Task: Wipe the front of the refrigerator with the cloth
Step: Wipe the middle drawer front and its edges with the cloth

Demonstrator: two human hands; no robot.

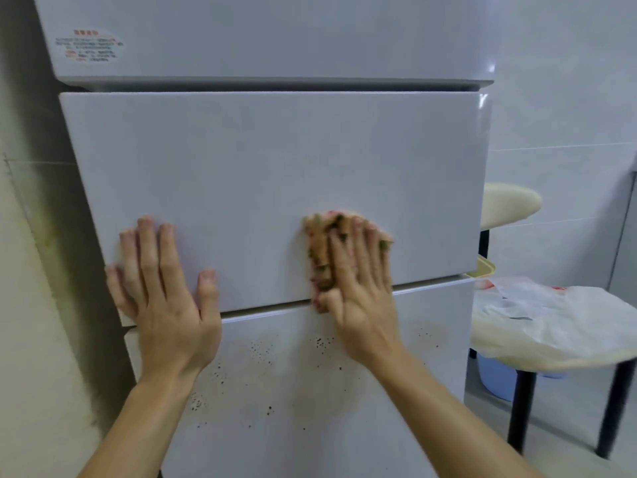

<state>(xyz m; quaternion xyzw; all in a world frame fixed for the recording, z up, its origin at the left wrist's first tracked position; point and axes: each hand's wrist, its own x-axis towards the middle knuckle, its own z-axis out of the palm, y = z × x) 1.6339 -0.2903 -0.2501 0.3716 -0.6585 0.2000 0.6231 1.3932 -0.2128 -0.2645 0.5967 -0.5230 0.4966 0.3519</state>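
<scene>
Your right hand (358,288) lies flat with fingers spread, pressing the crumpled brown-and-pink cloth (327,250) against the lower right part of the middle panel of the white glossy refrigerator (275,174), just above the gap to the bottom panel. Your left hand (165,291) is spread too, palm braced bare on the same panel at its lower left. The cloth already looks heavily soiled, so it may smear grime rather than lift it. The dark speckles (262,353) on the bottom panel below your hands look untouched, and dragging the cloth down could spread them. Your braced palm may leave prints on the glossy surface. To the right, a thin white plastic bag (551,322) lies on a round cream table (586,360); a wide sweep could catch it.
</scene>
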